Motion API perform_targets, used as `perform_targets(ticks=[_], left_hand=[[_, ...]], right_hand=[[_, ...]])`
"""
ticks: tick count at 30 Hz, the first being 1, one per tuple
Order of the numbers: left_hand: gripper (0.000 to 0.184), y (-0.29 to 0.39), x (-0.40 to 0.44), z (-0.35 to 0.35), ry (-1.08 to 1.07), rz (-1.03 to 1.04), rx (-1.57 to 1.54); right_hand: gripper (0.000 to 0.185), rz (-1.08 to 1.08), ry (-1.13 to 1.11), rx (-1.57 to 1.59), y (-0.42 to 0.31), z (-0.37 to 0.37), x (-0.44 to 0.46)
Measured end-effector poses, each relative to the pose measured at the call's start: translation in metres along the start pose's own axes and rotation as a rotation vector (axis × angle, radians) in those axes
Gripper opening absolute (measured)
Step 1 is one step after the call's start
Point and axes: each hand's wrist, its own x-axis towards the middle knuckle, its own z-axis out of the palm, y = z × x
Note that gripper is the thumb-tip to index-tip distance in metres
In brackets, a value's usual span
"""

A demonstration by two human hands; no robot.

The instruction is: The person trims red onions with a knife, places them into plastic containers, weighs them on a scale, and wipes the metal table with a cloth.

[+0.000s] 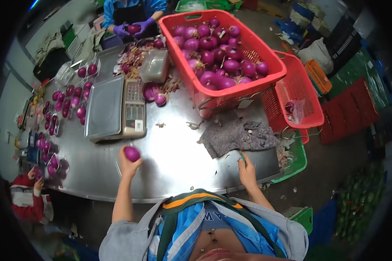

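Note:
A peeled red onion (132, 153) is in the grip of my left hand (127, 165), held over the steel table in front of the scale. My right hand (247, 173) is closed on a small knife (243, 158) with a green handle; its blade is hard to make out against the cloth. Just beyond that hand lies a crumpled grey cloth (237, 135). Past my left hand stands a digital scale (103, 108) with a bare metal pan.
A red crate (243, 92) full of red onions stands on the steel table (174, 167). Packed onions (67, 101) sit along the left. Peelings (137, 58) lie at the back by a plastic tub (154, 66). A co-worker in purple gloves (146, 28) holds an onion; another person (28, 191) is at left.

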Motion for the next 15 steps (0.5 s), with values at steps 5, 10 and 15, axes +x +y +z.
perform_targets(ticks=[5, 10, 15], left_hand=[[0.082, -0.066, 0.002, -0.035, -0.121, -0.191, 0.481], [0.067, -0.017, 0.050, -0.019, -0.168, 0.159, 0.641], [0.046, 0.246, 0.154, 0.066, -0.124, 0.899, 0.000]], right_hand=[[0.039, 0.039, -0.048, -0.020, 0.013, 0.000, 0.001], [0.038, -0.008, -0.027, 0.008, 0.020, -0.003, 0.007], [0.038, 0.049, -0.049, 0.113, 0.038, -0.004, 0.027]])
